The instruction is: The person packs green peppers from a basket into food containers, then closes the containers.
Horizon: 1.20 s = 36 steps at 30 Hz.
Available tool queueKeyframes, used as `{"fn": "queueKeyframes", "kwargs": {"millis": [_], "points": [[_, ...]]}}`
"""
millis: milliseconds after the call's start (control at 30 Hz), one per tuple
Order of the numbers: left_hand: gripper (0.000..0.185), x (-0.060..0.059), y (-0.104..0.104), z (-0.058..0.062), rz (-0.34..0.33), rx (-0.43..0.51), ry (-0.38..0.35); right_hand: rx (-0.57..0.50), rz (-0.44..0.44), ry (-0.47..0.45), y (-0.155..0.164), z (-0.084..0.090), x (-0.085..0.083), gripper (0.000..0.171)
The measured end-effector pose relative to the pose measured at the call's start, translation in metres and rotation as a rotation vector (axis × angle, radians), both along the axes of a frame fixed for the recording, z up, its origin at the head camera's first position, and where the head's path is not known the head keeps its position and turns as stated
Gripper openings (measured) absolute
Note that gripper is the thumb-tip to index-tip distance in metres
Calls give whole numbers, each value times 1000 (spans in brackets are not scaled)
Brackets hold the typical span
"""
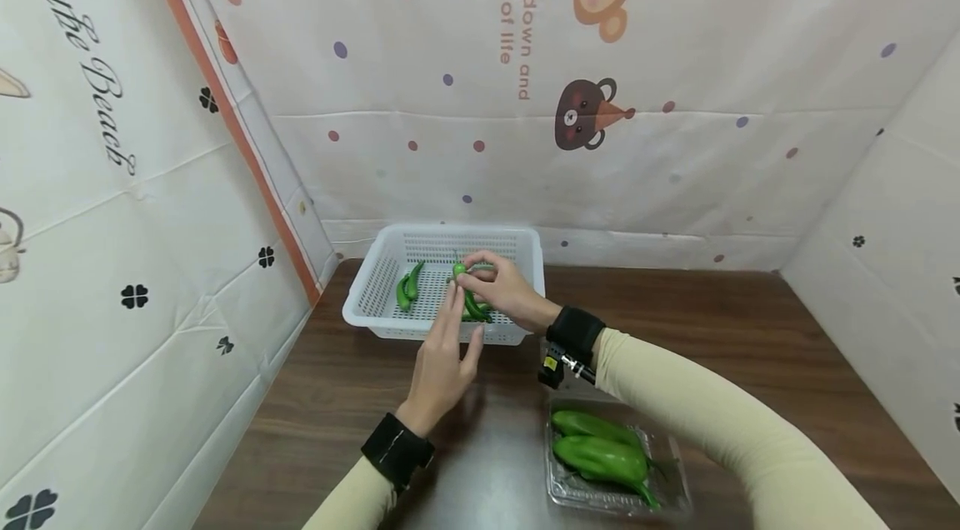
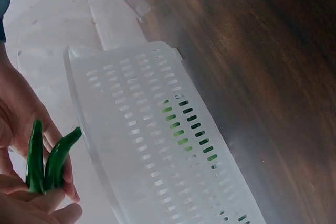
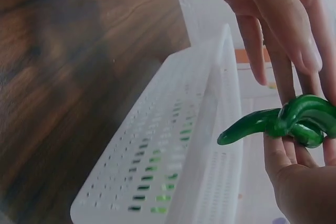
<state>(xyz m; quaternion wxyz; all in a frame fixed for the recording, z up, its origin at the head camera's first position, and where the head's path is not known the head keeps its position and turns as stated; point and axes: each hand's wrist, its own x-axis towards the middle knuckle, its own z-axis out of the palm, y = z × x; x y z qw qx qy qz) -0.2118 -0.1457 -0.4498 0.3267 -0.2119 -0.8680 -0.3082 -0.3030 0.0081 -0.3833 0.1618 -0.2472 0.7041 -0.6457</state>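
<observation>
My right hand (image 1: 506, 288) pinches small, glossy green chili peppers (image 1: 459, 269) over a white slotted basket (image 1: 360, 315). Two pepper tips stick up from between the hands in the left wrist view, and in the right wrist view the peppers (image 3: 249, 126) cross one another. My left hand (image 1: 438, 372) is raised at the basket's near side, fingers straight with their tips right at the held peppers, thumb spread apart. Inside the basket, two curved green peppers (image 1: 406, 292) lie at the left. More green peppers (image 1: 474, 311) show below the right hand.
A clear plastic tray (image 1: 558, 498) with large green peppers (image 1: 600, 457) stands at the near right, partly under the right forearm. The basket sits at the back of the brown wooden table (image 1: 300, 422), close to a printed cloth wall (image 1: 637, 197).
</observation>
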Motion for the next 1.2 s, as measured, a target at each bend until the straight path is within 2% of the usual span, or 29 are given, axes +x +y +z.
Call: {"fn": "queueKeyframes", "kwargs": {"millis": [167, 333, 467, 600, 733, 967, 1200], "points": [[66, 4, 4, -3, -48, -22, -23, 42, -8, 96, 13, -2, 3, 26], [64, 8, 8, -8, -87, -46, -27, 49, -5, 175, 30, -5, 8, 27], [64, 13, 13, -11, -145, -61, 24, 90, -24, 280, 46, -10, 13, 25], [71, 20, 18, -14, -220, -81, 83, 185, -39, 399, 60, -13, 20, 25], [80, 29, 25, -15, -268, -86, 95, 276, -31, 518, 70, -17, 28, 24], [88, 43, 36, -18, -293, -97, 67, 331, 9, 659, 88, -22, 45, 22], [94, 50, 45, -18, -316, -88, 54, 403, -16, 725, 112, -11, 62, 23]]}}
